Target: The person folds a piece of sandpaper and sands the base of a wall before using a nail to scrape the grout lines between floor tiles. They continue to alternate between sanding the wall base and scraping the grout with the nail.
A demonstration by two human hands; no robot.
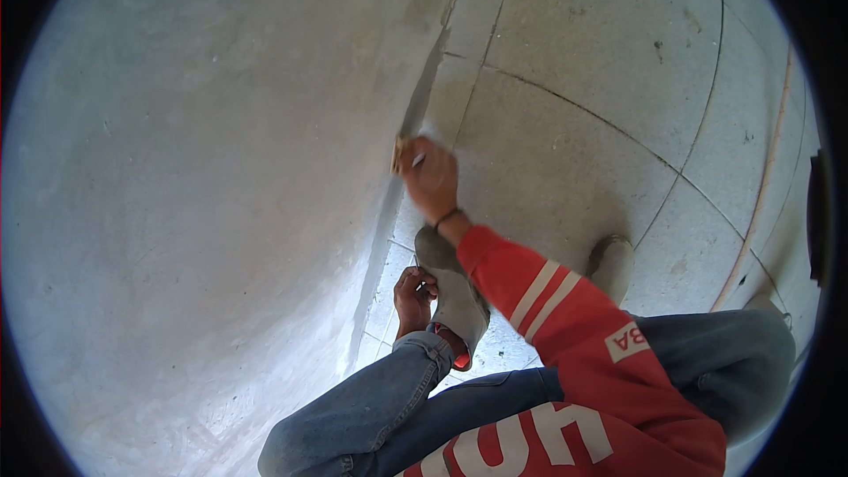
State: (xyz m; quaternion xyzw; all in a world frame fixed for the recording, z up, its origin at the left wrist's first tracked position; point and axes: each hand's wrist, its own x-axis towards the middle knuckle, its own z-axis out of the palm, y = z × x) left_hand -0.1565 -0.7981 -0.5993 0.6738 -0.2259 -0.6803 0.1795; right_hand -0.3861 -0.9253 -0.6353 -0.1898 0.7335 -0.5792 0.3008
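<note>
My right hand (431,178), at the end of a red sleeve, is closed round a small tan flat-edged piece (397,156). It presses or holds this piece at the foot of the wall, where a darker grey strip (422,97) meets the floor. Motion blurs the hand, and the piece's kind is not clear. Lower down, my left hand (413,296) is beside my shoe (458,296), its fingers curled together. Whatever they may hold is too small to name. My left forearm is hidden behind my bent leg.
A large grey plastered wall (203,168) fills the left side. Tiled floor (574,137) with dark joints lies to the right. My other shoe (611,267) stands there. A thin tan hose or cable (767,181) runs along the floor, with a dark object (816,221) at the right edge.
</note>
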